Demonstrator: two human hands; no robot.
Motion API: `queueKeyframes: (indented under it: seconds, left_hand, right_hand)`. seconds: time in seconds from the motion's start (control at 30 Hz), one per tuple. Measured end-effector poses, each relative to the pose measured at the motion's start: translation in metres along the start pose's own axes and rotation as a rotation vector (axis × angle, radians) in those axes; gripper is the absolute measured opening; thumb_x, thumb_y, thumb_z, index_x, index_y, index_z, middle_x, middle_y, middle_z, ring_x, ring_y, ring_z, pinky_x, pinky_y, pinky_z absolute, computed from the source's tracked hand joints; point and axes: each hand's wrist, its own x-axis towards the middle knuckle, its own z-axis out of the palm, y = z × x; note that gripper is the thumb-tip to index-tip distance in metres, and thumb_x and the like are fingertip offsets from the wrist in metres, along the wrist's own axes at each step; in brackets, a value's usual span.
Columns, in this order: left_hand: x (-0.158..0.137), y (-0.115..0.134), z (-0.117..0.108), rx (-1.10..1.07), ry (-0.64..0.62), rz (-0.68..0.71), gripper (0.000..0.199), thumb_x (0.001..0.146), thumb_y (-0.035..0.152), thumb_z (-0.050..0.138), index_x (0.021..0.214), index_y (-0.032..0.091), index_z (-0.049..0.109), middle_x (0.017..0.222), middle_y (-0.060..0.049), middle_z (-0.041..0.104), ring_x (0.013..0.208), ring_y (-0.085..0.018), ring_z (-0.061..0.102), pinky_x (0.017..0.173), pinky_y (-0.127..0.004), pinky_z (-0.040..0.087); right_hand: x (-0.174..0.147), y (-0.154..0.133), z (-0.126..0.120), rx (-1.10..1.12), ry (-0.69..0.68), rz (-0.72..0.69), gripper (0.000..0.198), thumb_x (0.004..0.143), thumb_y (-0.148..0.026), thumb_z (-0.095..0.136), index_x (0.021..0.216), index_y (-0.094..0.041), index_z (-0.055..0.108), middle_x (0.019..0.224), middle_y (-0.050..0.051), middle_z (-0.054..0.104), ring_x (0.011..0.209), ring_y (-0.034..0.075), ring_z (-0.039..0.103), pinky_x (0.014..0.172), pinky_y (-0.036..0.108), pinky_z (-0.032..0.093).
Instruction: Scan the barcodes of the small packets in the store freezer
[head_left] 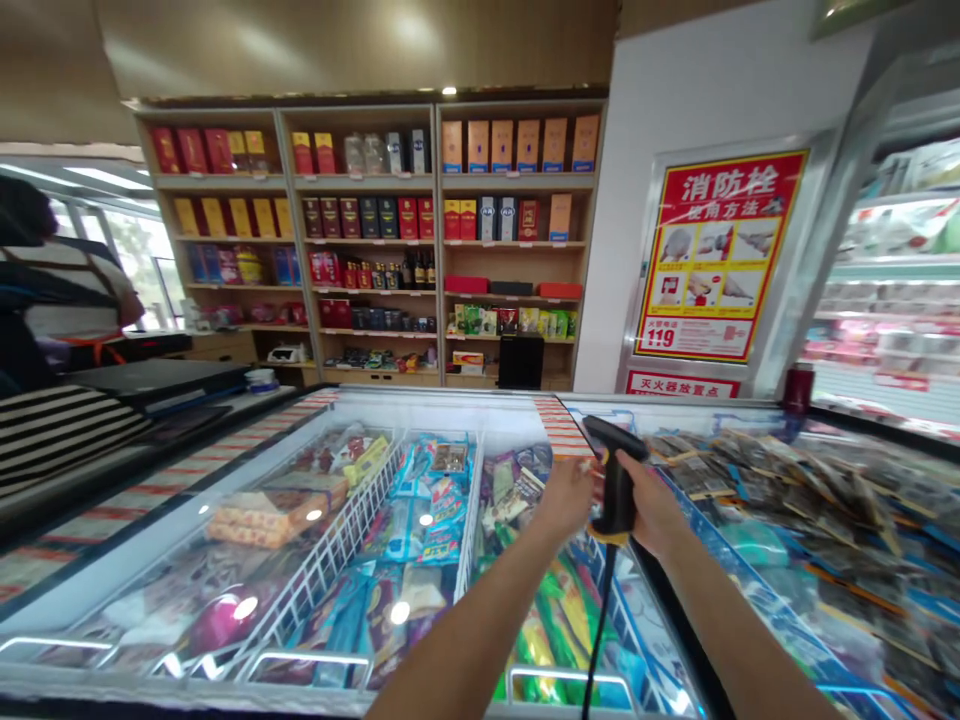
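Observation:
A black barcode scanner [619, 490] with a yellow-trimmed base stands upright in my right hand [645, 500], its cable hanging down toward me. My right fingers wrap round its handle. Just to the left, my left hand [568, 492] has its fingers curled together at the near end of a strip of orange-and-white price labels [561, 425]. Whatever is between those fingers is too small to make out. Both hands are over the chest freezer [480, 400], above green and yellow packets [559, 610] in a wire basket.
Wire baskets in the freezer hold blue packets [427, 500] and, at right, many dark flat packs [847, 500]. Shelves of boxed goods [360, 220] line the back wall beside a red fire-hydrant poster [720, 255]. A partly visible person [67, 270] is at the left.

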Motion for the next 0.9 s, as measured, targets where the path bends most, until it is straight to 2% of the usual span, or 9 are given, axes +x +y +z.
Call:
queueKeyframes:
  seconds: [0.1, 0.2, 0.3, 0.37, 0.43, 0.53, 0.63, 0.73, 0.9]
  left_hand:
    - [0.013, -0.016, -0.005, 0.315, 0.289, -0.131, 0.042, 0.076, 0.032, 0.049, 0.112, 0.011, 0.049, 0.125, -0.020, 0.046, 0.120, -0.033, 0.034, 0.096, -0.044, 0.025]
    - [0.027, -0.033, -0.001, 0.378, 0.342, -0.196, 0.052, 0.066, 0.032, 0.063, 0.111, 0.011, 0.050, 0.127, -0.021, 0.044, 0.123, -0.036, 0.028, 0.098, -0.049, 0.018]
    - [0.043, -0.043, 0.005, 0.348, 0.308, -0.214, 0.039, 0.056, 0.021, 0.071, 0.093, 0.016, 0.059, 0.115, -0.015, 0.057, 0.119, -0.034, 0.037, 0.098, -0.045, 0.023]
    - [0.053, -0.047, 0.000, 0.264, 0.292, -0.234, 0.028, 0.052, 0.015, 0.071, 0.078, 0.015, 0.061, 0.099, -0.013, 0.063, 0.109, -0.034, 0.047, 0.092, -0.044, 0.031]
    - [0.060, -0.053, -0.014, 0.132, 0.311, -0.239, 0.022, 0.054, 0.015, 0.069, 0.073, 0.015, 0.059, 0.089, -0.011, 0.065, 0.099, -0.032, 0.055, 0.084, -0.041, 0.039]
    - [0.061, -0.063, -0.045, -0.134, 0.367, -0.224, 0.017, 0.067, 0.018, 0.061, 0.082, 0.015, 0.056, 0.081, -0.006, 0.063, 0.081, -0.021, 0.062, 0.071, -0.033, 0.047]
    - [0.057, -0.073, -0.069, -0.405, 0.406, -0.202, 0.017, 0.071, 0.016, 0.058, 0.087, 0.015, 0.052, 0.071, -0.001, 0.058, 0.065, -0.012, 0.061, 0.064, -0.026, 0.050]
    - [0.056, -0.077, -0.079, -0.608, 0.436, -0.180, 0.017, 0.070, 0.012, 0.060, 0.083, 0.016, 0.050, 0.061, 0.004, 0.052, 0.054, -0.008, 0.056, 0.063, -0.025, 0.051]
    - [0.061, -0.080, -0.082, -0.810, 0.420, -0.168, 0.013, 0.072, 0.007, 0.056, 0.076, 0.015, 0.048, 0.054, 0.004, 0.051, 0.048, -0.007, 0.053, 0.059, -0.023, 0.051]
  right_hand:
    - [0.005, -0.020, -0.024, -0.021, 0.054, -0.030, 0.017, 0.074, -0.035, 0.054, 0.079, -0.019, 0.055, 0.058, 0.000, 0.062, 0.044, 0.013, 0.055, 0.041, 0.026, 0.047]
    - [0.003, -0.026, -0.039, -0.142, 0.083, -0.009, 0.015, 0.071, -0.031, 0.058, 0.071, -0.017, 0.054, 0.049, -0.002, 0.058, 0.038, 0.010, 0.050, 0.035, 0.021, 0.041]
    - [0.000, -0.018, -0.040, -0.223, 0.026, 0.042, 0.016, 0.069, -0.029, 0.062, 0.069, -0.015, 0.054, 0.049, -0.001, 0.057, 0.041, 0.009, 0.052, 0.036, 0.018, 0.040]
    - [-0.005, -0.010, -0.034, -0.212, -0.067, 0.070, 0.016, 0.068, -0.028, 0.064, 0.069, -0.014, 0.055, 0.052, 0.000, 0.059, 0.045, 0.010, 0.054, 0.039, 0.019, 0.043]
    - [-0.013, -0.005, -0.024, -0.155, -0.149, 0.105, 0.015, 0.066, -0.025, 0.065, 0.071, -0.014, 0.055, 0.055, 0.000, 0.059, 0.048, 0.010, 0.055, 0.044, 0.022, 0.047]
    - [-0.029, 0.000, -0.009, -0.054, -0.193, 0.203, 0.015, 0.066, -0.024, 0.065, 0.072, -0.014, 0.056, 0.058, 0.000, 0.059, 0.049, 0.011, 0.055, 0.048, 0.026, 0.050]
    - [-0.043, 0.005, 0.001, -0.030, -0.259, 0.339, 0.017, 0.069, -0.030, 0.061, 0.068, -0.013, 0.055, 0.056, 0.000, 0.057, 0.043, 0.009, 0.051, 0.041, 0.024, 0.046]
    - [-0.049, 0.011, 0.005, -0.054, -0.302, 0.380, 0.021, 0.071, -0.035, 0.058, 0.070, -0.014, 0.055, 0.054, 0.000, 0.056, 0.039, 0.009, 0.049, 0.037, 0.022, 0.043]
    - [-0.050, 0.015, 0.007, -0.073, -0.251, 0.331, 0.022, 0.071, -0.036, 0.059, 0.078, -0.016, 0.053, 0.056, -0.002, 0.055, 0.040, 0.008, 0.049, 0.036, 0.021, 0.042]
